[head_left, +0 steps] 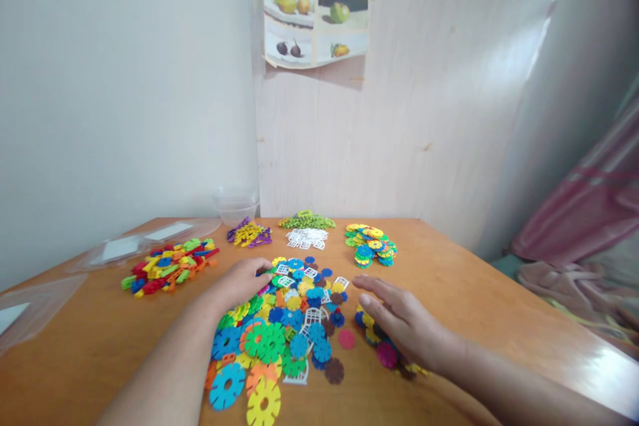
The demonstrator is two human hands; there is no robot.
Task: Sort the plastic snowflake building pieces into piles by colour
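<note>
A mixed pile of slotted plastic discs (269, 343) in many colours spreads over the middle of the table. Small white window-shaped pieces (313, 317) lie among them. At the pile's far left edge is my left hand (243, 281), its thumb and index finger apart, with dark blue and green pieces between and beside them; its other fingers are hidden. My right hand (399, 313) is open, fingers stretched out to the left, over a smaller group of discs (387, 354) that it partly covers. A pink disc (346, 339) lies between the two groups.
Behind are heaps of building bricks (170, 266), purple and yellow pieces (249, 234), green pieces (306, 220), white pieces (307, 238) and discs (372, 244). Clear tubs (236, 205) stand at the back of the wooden table (449, 293). Plastic bags (44, 306) lie left.
</note>
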